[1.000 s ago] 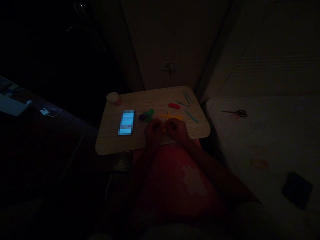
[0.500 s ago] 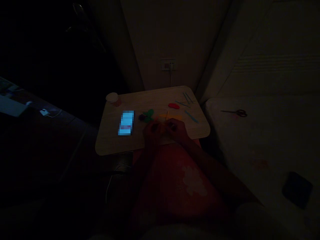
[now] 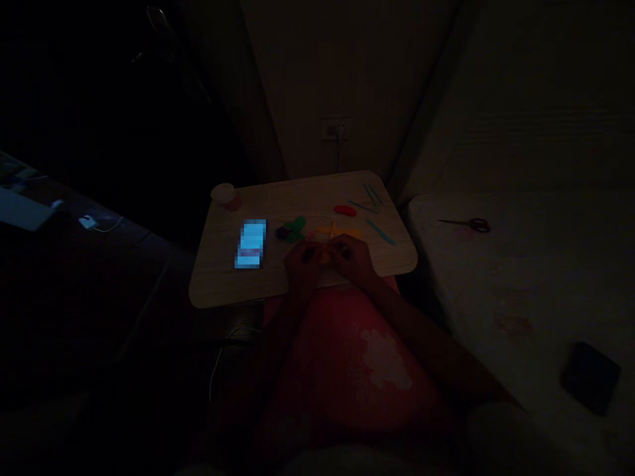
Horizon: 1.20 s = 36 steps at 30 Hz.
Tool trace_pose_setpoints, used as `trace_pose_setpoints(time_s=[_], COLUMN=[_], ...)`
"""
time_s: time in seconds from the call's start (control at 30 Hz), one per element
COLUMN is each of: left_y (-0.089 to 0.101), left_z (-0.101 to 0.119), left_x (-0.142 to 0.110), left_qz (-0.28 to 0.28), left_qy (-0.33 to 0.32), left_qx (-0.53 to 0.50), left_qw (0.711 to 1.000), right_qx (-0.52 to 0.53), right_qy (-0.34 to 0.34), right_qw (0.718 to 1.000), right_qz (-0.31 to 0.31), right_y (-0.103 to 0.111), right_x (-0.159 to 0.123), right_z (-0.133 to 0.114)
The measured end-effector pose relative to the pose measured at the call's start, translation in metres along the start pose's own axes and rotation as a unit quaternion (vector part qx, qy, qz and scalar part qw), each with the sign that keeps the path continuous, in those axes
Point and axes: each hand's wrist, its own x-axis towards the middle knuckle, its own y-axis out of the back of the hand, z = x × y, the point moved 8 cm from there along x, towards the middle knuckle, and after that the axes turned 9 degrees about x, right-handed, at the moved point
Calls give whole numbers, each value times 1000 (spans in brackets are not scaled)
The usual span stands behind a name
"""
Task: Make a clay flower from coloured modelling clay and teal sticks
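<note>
In the dim light, my left hand [image 3: 301, 261] and my right hand [image 3: 352, 256] meet over the near edge of the small table. Both have curled fingers and pinch a small orange lump [image 3: 325, 255] that looks like modelling clay; its exact shape is too dark to make out. Just beyond them lie flat yellow-orange pieces [image 3: 347, 233]. A green leaf-like piece [image 3: 296, 228] with a dark purple lump [image 3: 282, 233] at its side rests ahead of my left hand. Farther off is a red oval piece [image 3: 345, 210].
Thin blue sticks or tools [image 3: 380, 232] lie at the table's right. A lit phone [image 3: 251, 244] and a paper cup [image 3: 226, 196] stand left on the wooden table [image 3: 223, 287]. Scissors [image 3: 466, 225] lie on the pale surface to the right. A wall socket [image 3: 336, 128] is behind.
Both hands stay nearly in place, with only slight finger movement around the orange lump. Everything on the table is as before.
</note>
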Motion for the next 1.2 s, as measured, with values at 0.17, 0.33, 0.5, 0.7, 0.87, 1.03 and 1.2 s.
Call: trace_pose_setpoints(time_s=[0.17,0.33,0.5,0.7,0.87,1.03,1.2], left_y=[-3,-6,1,0,-3,-6,-6], left_z=[-4,3,6,5,-3,-3,2], left_x=[0,-1,1,3,4,3,2], left_qz=[4,-26,-4,-12,-26,-36,-33], left_qy=[26,4,16,22,26,26,24], left_qx=[-51,-24,-8,-52,-86,-78,-14], left_qw=[998,999,1000,998,996,996,999], right_qx=[14,-12,-6,10,7,29,20], right_qy=[-1,19,5,-28,-37,-41,-35], right_qw=[1000,1000,1000,999,999,999,999], right_qz=[1,-4,-10,-34,19,21,15], right_y=[0,0,-2,-7,2,3,3], right_x=[0,-1,-1,-1,-1,0,0], right_z=[0,-2,-2,2,10,13,10])
